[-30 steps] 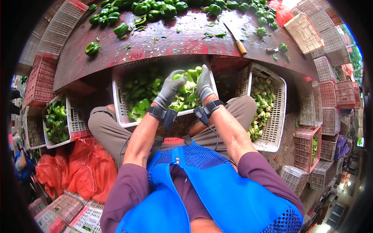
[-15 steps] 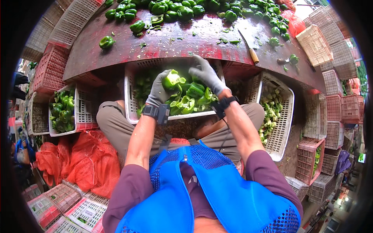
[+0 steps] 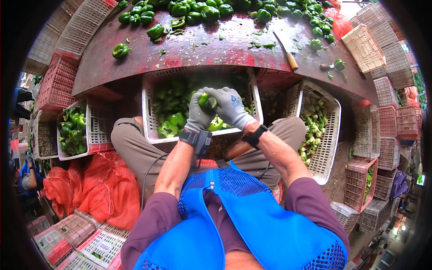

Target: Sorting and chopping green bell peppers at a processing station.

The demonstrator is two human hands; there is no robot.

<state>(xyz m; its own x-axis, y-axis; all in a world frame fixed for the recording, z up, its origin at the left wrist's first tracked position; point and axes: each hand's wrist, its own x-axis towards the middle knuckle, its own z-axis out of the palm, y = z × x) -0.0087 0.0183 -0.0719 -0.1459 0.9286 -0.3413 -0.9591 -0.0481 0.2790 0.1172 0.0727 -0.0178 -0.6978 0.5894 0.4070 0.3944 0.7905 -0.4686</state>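
Right hand [image 3: 231,106] — spread earlier — now gripping green bell pepper [image 3: 207,103] | left hand [image 3: 198,115] clasps it | hands together above white crate [image 3: 256,96]

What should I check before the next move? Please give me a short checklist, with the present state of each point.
1. Left grip closed around the pepper: ok.
2. Right grip holding it too: cannot tell; it is at the pepper, but its fingertips are partly hidden.
3. Pepper over the middle crate: ok, as it appears from above.
4. Knife away from both grips: ok, lying on the table.
5. Table free of scraps: not ok, green bits lie there.
6. Pepper emptied inside: cannot tell.
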